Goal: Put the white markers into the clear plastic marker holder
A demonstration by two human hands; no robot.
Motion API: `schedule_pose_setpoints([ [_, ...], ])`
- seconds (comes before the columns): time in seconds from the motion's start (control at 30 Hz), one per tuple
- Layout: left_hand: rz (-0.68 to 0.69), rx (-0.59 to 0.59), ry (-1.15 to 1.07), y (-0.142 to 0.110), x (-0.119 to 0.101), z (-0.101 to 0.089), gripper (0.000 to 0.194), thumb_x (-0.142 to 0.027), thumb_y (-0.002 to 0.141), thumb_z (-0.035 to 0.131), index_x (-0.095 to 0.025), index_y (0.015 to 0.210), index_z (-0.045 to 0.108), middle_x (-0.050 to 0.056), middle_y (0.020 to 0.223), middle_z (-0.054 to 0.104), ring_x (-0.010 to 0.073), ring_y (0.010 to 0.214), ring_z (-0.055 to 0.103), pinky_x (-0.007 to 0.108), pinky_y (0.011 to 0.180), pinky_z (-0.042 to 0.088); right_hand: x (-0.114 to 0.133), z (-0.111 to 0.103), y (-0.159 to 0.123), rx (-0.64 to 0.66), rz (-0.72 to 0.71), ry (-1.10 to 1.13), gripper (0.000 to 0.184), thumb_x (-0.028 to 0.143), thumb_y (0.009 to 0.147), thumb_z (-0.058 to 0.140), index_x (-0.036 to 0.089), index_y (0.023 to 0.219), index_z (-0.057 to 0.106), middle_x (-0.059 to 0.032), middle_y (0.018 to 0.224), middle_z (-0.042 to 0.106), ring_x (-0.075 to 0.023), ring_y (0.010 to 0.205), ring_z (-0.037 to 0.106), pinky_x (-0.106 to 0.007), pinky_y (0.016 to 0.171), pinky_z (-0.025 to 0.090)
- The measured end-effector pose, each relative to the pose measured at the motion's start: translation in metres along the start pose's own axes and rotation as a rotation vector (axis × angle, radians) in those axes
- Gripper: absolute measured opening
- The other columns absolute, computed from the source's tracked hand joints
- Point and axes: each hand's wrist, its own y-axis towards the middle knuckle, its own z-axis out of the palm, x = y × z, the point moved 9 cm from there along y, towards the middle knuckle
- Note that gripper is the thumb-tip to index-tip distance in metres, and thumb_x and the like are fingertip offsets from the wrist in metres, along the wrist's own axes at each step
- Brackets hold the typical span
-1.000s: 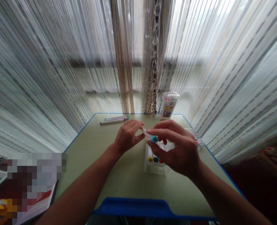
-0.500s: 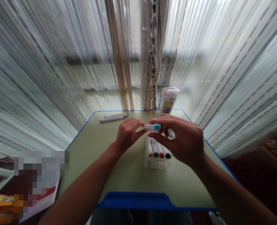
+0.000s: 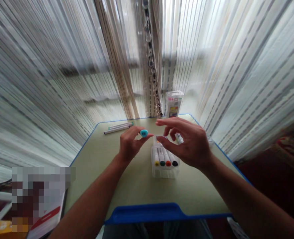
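Note:
Between the thumb and fingers of my left hand (image 3: 130,143) is a marker (image 3: 144,133), its turquoise end numbered 66 turned towards me. My right hand (image 3: 188,141) is open beside it, thumb and forefinger apart with nothing between them. Below the right hand lies a clear plastic case (image 3: 164,172) holding several white markers (image 3: 164,156) with yellow, dark green, orange and black ends. Two more pens (image 3: 118,128) lie side by side at the table's far left. Part of the case's far end is hidden by my right hand.
A pale green table (image 3: 92,172) with a blue rim and a blue front ledge (image 3: 147,210) carries everything. Another clear box (image 3: 173,104) stands upright at the back edge. String curtains and a bead strand (image 3: 151,63) hang behind. A tablet-like object and yellow packet (image 3: 2,229) sit lower left.
My right fingers have let go of the marker and spread. My left hand has turned the marker so its numbered end faces me, slightly further left. The view has shifted a little.

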Motion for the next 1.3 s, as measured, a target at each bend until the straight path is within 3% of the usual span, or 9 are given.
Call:
schedule_pose_setpoints([
  [0.37, 0.032, 0.012, -0.015, 0.009, -0.006, -0.006, 0.023, -0.039, 0.09, 0.074, -0.017, 0.083, 0.073, 0.003, 0.075, 0.076, 0.0133, 0.059, 0.065, 0.025, 0.06, 0.051, -0.002, 0.002, 0.008, 0.044, 0.038, 0.067, 0.032, 0.019, 0.085, 0.077, 0.015, 0.117, 0.073, -0.008, 0.103, 0.078, -0.0117, 0.07, 0.066, -0.025, 0.057, 0.054],
  [0.47, -0.017, 0.084, -0.067, 0.015, -0.006, -0.004, 0.022, -0.039, 0.091, 0.073, -0.017, 0.091, 0.075, 0.001, 0.071, 0.073, 0.0126, 0.057, 0.062, 0.024, 0.057, 0.05, -0.008, -0.002, 0.015, 0.049, 0.126, 0.118, 0.035, 0.023, 0.087, 0.076, 0.015, 0.121, 0.071, -0.0087, 0.104, 0.078, -0.0118, 0.07, 0.067, -0.025, 0.056, 0.055],
  [0.57, -0.048, 0.182, -0.126, 0.024, -0.009, -0.001, 0.018, -0.035, 0.093, 0.07, -0.018, 0.094, 0.074, 0.003, 0.08, 0.074, 0.0135, 0.063, 0.062, 0.025, 0.06, 0.051, -0.009, -0.01, 0.023, 0.051, 0.179, 0.112, 0.043, 0.027, 0.089, 0.074, 0.016, 0.13, 0.067, -0.0098, 0.109, 0.077, -0.0131, 0.073, 0.068, -0.026, 0.058, 0.058],
  [0.73, -0.031, 0.325, -0.163, 0.036, -0.022, 0.002, 0.011, -0.026, 0.096, 0.065, -0.018, 0.096, 0.073, 0.006, 0.09, 0.073, 0.0164, 0.077, 0.066, 0.028, 0.072, 0.053, 0.005, -0.025, 0.037, 0.119, 0.105, 0.065, 0.061, 0.018, 0.091, 0.068, 0.025, 0.15, 0.051, -0.0096, 0.13, 0.07, -0.0139, 0.081, 0.069, -0.028, 0.066, 0.063],
  [0.83, -0.023, 0.393, -0.148, 0.041, -0.027, 0.002, 0.012, -0.024, 0.098, 0.062, -0.019, 0.097, 0.073, 0.006, 0.094, 0.072, 0.0181, 0.084, 0.067, 0.029, 0.078, 0.054, 0.015, -0.034, 0.04, 0.157, 0.027, 0.051, 0.053, 0.019, 0.094, 0.067, 0.025, 0.145, 0.057, -0.0075, 0.126, 0.072, -0.0151, 0.087, 0.071, -0.032, 0.077, 0.064],
  [0.93, -0.004, 0.454, -0.108, 0.043, -0.031, 0.003, 0.023, -0.025, 0.1, 0.058, -0.019, 0.118, 0.071, 0.008, 0.101, 0.072, 0.0204, 0.092, 0.068, 0.033, 0.083, 0.055, 0.026, -0.043, 0.038, 0.171, -0.042, -0.024, 0.039, 0.02, 0.094, 0.067, 0.023, 0.134, 0.067, -0.0069, 0.12, 0.075, -0.0169, 0.094, 0.073, -0.032, 0.082, 0.063],
  [1.1, 0.022, 0.472, 0.002, 0.046, -0.039, -0.003, 0.044, -0.025, 0.102, 0.054, -0.018, 0.145, 0.054, 0.011, 0.11, 0.072, 0.0235, 0.097, 0.069, 0.037, 0.084, 0.057, 0.04, -0.058, 0.031, 0.152, -0.088, -0.22, 0.023, 0.023, 0.092, 0.072, 0.021, 0.115, 0.075, -0.0045, 0.103, 0.079, -0.0144, 0.079, 0.073, -0.027, 0.073, 0.062],
  [1.2, 0.049, 0.429, 0.021, 0.047, -0.048, -0.011, 0.039, -0.023, 0.102, 0.054, -0.017, 0.14, 0.056, 0.012, 0.113, 0.073, 0.0239, 0.099, 0.069, 0.039, 0.085, 0.058, 0.047, -0.066, 0.025, 0.133, -0.1, -0.264, 0.021, 0.023, 0.09, 0.075, 0.022, 0.111, 0.075, -0.0036, 0.097, 0.08, -0.0158, 0.078, 0.075, -0.027, 0.071, 0.062],
  [1.3, 0.055, 0.374, 0.0, 0.048, -0.056, -0.017, 0.023, -0.024, 0.102, 0.055, -0.016, 0.122, 0.062, 0.01, 0.101, 0.073, 0.0221, 0.091, 0.07, 0.037, 0.081, 0.058, 0.059, -0.071, 0.018, 0.129, -0.149, -0.305, 0.024, 0.021, 0.089, 0.077, 0.024, 0.113, 0.074, -0.0036, 0.099, 0.08, -0.0179, 0.081, 0.077, -0.029, 0.072, 0.064],
])
